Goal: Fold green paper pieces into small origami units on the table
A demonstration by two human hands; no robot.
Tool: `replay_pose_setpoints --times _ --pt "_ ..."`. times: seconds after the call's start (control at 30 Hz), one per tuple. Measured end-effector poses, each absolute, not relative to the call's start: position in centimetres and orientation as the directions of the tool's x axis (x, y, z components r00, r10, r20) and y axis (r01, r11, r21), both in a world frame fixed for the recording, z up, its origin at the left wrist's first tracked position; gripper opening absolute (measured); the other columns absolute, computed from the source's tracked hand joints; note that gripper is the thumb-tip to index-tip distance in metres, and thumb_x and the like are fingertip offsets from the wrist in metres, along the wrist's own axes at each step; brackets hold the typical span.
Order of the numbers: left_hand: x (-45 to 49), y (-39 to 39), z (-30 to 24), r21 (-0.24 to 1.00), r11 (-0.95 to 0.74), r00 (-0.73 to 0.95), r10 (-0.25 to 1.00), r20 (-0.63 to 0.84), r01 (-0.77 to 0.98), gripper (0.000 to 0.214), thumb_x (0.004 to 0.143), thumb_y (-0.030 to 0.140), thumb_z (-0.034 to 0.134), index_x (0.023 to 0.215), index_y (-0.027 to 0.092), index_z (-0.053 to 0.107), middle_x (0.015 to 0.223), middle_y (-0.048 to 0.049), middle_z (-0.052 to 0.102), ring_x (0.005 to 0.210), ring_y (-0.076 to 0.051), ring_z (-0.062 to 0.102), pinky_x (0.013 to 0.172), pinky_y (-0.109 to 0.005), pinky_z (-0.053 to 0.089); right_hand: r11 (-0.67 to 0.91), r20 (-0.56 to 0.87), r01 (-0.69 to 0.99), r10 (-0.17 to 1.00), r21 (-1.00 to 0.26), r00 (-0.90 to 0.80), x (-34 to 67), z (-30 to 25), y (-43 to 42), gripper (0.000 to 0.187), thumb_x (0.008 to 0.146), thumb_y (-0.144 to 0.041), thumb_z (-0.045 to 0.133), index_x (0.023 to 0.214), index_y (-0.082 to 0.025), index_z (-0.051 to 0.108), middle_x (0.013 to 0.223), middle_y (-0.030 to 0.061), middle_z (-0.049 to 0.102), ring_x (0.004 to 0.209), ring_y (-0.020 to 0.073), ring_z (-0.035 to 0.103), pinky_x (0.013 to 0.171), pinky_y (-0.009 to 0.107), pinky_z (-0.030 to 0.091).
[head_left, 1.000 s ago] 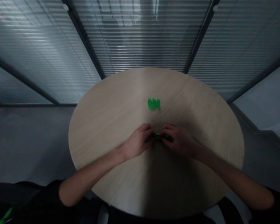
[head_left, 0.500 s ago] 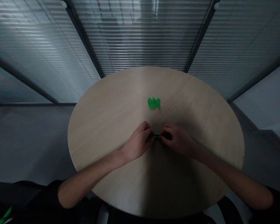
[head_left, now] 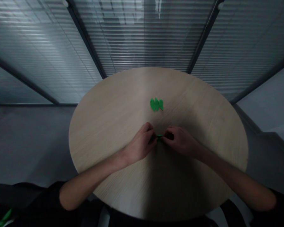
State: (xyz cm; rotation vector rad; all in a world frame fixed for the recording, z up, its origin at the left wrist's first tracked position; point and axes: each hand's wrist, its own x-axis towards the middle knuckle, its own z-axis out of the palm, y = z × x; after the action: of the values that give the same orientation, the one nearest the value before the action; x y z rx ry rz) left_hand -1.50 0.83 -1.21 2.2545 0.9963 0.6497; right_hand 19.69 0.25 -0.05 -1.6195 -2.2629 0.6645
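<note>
Over the middle of the round table, a small green piece [head_left: 159,136] is pinched between my two hands. It looks like paper, but most of it is covered by my fingers. My left hand [head_left: 144,141] grips its left end with thumb and fingertips together. At the other end, my right hand [head_left: 179,140] pinches it the same way, the thumb and forefinger forming a loop. Beyond my hands lies a flat green cutout with a jagged, wavy outline [head_left: 156,104], touched by neither hand.
The round wooden table [head_left: 104,104] has a light grain, with shadows falling under and right of my hands. Behind it stand glass panels with blinds [head_left: 142,47] and dark frames. Green leaves [head_left: 2,218] show at the lower left corner.
Both hands hold nearly the same pose, still pinching the green piece. The right fingers have shifted very slightly; the cutout behind stays where it was on the table.
</note>
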Motion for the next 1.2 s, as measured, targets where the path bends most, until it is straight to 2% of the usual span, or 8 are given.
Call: replay_pose_setpoints --times 0.23,0.93,1.1,1.2 --pt "-1.45 0.89 -1.01 0.682 -0.546 0.596 0.778 0.198 0.486 0.013 0.094 0.019 0.056 0.083 0.016 0.062 0.102 -0.0092 0.054 0.092 -0.021 0.057 0.082 -0.038 0.055 0.247 -0.054 0.795 0.942 -0.554 -0.331 19.71 0.31 0.23 0.015 0.088 -0.029 0.067 0.079 -0.017 0.069 0.081 0.0042 0.069 0.071 0.0169 0.062 0.063 0.028 0.041" --pt "-1.51 1.07 -0.99 0.683 -0.533 0.587 0.788 0.187 0.499 0.011 0.092 0.017 0.059 0.082 0.015 0.061 0.101 -0.0083 0.054 0.09 -0.02 0.057 0.08 -0.037 0.054 0.236 -0.039 0.826 0.954 -0.511 -0.296 19.43 -0.03 0.48 0.015 0.083 -0.029 0.068 0.074 -0.019 0.063 0.074 0.003 0.067 0.066 0.0165 0.06 0.06 0.028 0.037" --pt "-1.75 1.49 -1.2 0.726 -0.486 0.579 0.802 0.149 0.487 0.004 0.089 0.017 0.064 0.085 0.016 0.063 0.099 -0.0056 0.054 0.082 -0.017 0.057 0.07 -0.032 0.052 0.268 -0.01 0.837 0.951 -0.476 -0.31 19.24 0.25 0.41 0.017 0.083 -0.027 0.068 0.072 -0.019 0.058 0.076 0.0027 0.063 0.068 0.0163 0.057 0.063 0.029 0.037" --pt "-1.54 1.68 -1.55 0.725 -0.477 0.539 0.824 0.173 0.497 0.005 0.089 0.018 0.065 0.09 0.016 0.06 0.097 -0.0044 0.055 0.079 -0.016 0.055 0.067 -0.031 0.05 0.28 0.002 0.836 0.948 -0.471 -0.317 19.22 0.22 0.38 0.016 0.082 -0.025 0.068 0.071 -0.019 0.057 0.078 0.0026 0.062 0.068 0.0159 0.055 0.064 0.029 0.036"
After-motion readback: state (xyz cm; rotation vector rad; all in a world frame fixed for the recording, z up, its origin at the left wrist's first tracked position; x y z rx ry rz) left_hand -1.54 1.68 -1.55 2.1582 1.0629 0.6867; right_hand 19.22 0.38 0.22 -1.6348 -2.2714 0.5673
